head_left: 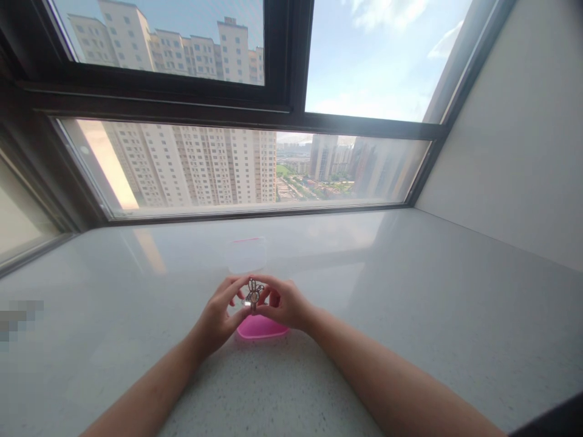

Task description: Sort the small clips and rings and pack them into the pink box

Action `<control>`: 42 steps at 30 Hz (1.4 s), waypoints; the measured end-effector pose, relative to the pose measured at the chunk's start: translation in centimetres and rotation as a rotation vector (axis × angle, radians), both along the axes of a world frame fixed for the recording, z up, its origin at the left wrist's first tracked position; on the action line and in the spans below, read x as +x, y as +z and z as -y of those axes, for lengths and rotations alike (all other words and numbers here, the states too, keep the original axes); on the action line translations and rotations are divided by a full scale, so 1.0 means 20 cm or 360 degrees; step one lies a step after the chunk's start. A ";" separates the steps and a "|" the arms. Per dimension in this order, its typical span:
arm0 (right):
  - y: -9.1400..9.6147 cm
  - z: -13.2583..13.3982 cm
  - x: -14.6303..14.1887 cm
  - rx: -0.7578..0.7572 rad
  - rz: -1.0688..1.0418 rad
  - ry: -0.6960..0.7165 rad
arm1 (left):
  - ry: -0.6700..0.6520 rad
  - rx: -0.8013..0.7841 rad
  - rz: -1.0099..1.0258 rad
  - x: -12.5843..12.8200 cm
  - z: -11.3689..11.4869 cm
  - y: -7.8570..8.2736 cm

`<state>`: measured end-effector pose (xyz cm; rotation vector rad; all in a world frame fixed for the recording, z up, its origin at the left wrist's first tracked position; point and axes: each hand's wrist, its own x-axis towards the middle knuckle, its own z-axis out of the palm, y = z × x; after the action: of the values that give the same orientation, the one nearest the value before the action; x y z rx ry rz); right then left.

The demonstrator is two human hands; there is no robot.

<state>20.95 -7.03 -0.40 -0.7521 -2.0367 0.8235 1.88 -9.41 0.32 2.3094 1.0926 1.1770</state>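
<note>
Both my hands meet in the middle of a pale stone sill (410,315). My left hand (218,315) and my right hand (285,303) pinch a small metal wire piece (254,294), looped like a puzzle or charm, between their fingertips. Its exact form is too small to tell. Right beneath the hands lies a pink plastic lid or dish (260,328), partly hidden by them. Just beyond the hands stands a clear plastic container (246,255) with a faint pink rim, apart from both hands.
A wide dark-framed window (273,109) runs along the far edge of the sill, with tall buildings outside. A plain wall (514,152) closes the right side. A blurred patch (20,318) sits at the left edge.
</note>
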 end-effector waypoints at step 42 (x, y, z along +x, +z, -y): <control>0.01 0.03 -0.02 -0.0276 -0.0185 0.0294 | 0.0125 -0.0883 0.0950 0.07 0.04 0.06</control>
<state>20.54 -7.63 -0.23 -0.6005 -1.9683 1.1345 3.20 -10.18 1.60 1.3867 1.0963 1.2693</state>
